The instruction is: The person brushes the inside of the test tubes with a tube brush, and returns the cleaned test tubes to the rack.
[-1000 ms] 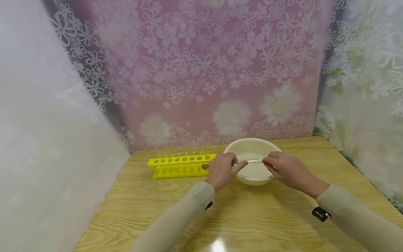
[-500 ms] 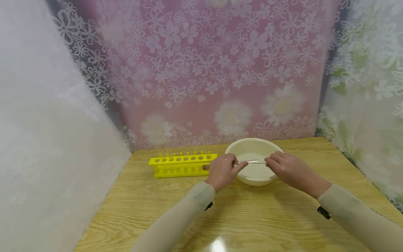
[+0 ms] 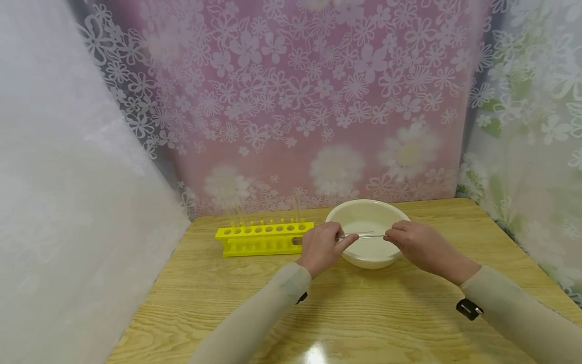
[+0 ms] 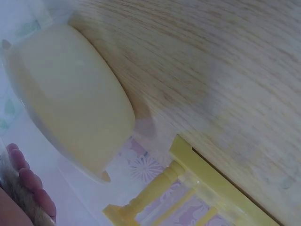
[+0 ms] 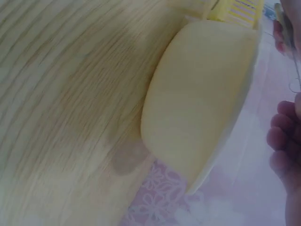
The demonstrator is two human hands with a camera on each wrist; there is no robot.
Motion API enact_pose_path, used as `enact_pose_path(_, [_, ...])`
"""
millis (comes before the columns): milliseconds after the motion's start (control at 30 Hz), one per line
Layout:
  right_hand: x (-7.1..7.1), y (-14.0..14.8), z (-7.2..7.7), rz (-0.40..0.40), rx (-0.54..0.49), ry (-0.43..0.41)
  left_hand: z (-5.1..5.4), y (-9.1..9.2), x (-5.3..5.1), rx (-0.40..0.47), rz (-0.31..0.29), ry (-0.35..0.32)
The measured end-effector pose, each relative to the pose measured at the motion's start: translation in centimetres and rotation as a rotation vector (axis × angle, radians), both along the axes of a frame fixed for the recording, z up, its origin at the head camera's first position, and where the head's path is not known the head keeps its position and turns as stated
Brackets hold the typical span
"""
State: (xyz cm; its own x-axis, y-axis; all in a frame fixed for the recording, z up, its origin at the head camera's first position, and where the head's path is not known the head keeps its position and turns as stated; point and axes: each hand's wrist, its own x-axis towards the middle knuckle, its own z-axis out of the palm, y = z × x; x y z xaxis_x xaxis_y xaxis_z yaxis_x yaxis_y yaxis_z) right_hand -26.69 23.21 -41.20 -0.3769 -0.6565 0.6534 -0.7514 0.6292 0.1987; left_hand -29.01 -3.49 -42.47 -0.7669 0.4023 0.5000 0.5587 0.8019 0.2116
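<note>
My left hand grips a clear glass test tube lying nearly level, its closed end darker and sticking out on the left. In the left wrist view the fingers curl round the tube, which has bristle-like matter inside. My right hand pinches the end of a thin rod that runs to the tube's mouth. Both hands are above the near side of a cream bowl. In the right wrist view, the right hand has its fingers curled beside the bowl.
Left of the bowl stands a yellow rack with a row of holes; several clear tubes rise from its left part and others near its right end. A patterned curtain hangs behind the wooden table.
My right hand has moved slightly to the right with the rod's end, and more rod shows between the hands. My left hand keeps its grip on the tube.
</note>
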Motion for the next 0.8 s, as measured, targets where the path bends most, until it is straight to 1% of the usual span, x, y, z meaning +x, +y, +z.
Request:
enact_pose_path(67, [0.2, 0.1, 0.1, -0.004, -0.041, -0.123, 0.0, 0.0, 0.0, -0.010, 0.003, 0.010])
enact_pose_path(200, [0.5, 0.4, 0.5, 0.002, -0.119, -0.406, 0.0, 0.0, 0.0, -0.035, 0.000, 0.038])
enact_pose_path(233, [0.5, 0.4, 0.7, 0.010, -0.132, -0.461, 0.0, 0.0, 0.1, -0.038, -0.002, 0.043])
enact_pose_path(300, [0.6, 0.4, 0.9, 0.025, -0.133, -0.537, 0.0, 0.0, 0.1, -0.044, -0.010, 0.047])
enact_pose_path(367, [0.6, 0.2, 1.2, 0.035, -0.108, -0.595, -0.1, 0.0, 0.1, -0.044, -0.019, 0.043])
enact_pose_path(533, [0.6, -0.2, 1.6, 0.034, -0.004, -0.648, -0.2, 0.0, 0.0, -0.046, -0.044, 0.024])
enact_pose_path(667, [0.6, -0.3, 1.7, 0.052, 0.047, -0.631, -0.2, -0.1, 0.2, -0.034, -0.031, -0.050])
enact_pose_path(800, [0.5, -0.2, 1.8, 0.078, 0.053, -0.599, -0.2, -0.3, 0.2, -0.025, -0.011, -0.116])
